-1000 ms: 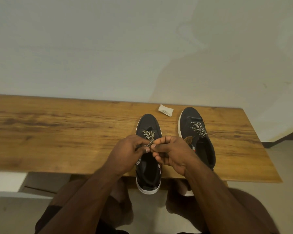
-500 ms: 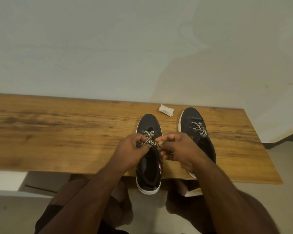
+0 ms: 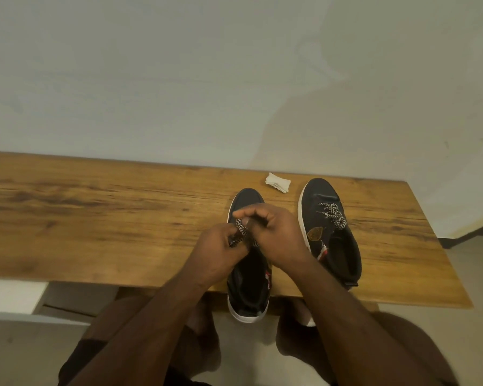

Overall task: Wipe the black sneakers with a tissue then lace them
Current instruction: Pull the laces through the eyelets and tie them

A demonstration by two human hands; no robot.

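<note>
wooden table (image 3: 95, 213) against a pale wall (image 3: 179, 79), light floor (image 3: 471, 268) beside

Wooden table (image 3: 95, 218), two black sneakers (image 3: 329, 232), folded tissue (image 3: 278, 183) on it

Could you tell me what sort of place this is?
Probably a plain room at home: a wooden bench against a bare pale wall, with two black sneakers and a tissue on it.

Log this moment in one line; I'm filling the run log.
step: lacing | left hand + right hand: pinch lace | left sneaker | tissue: on table
</note>
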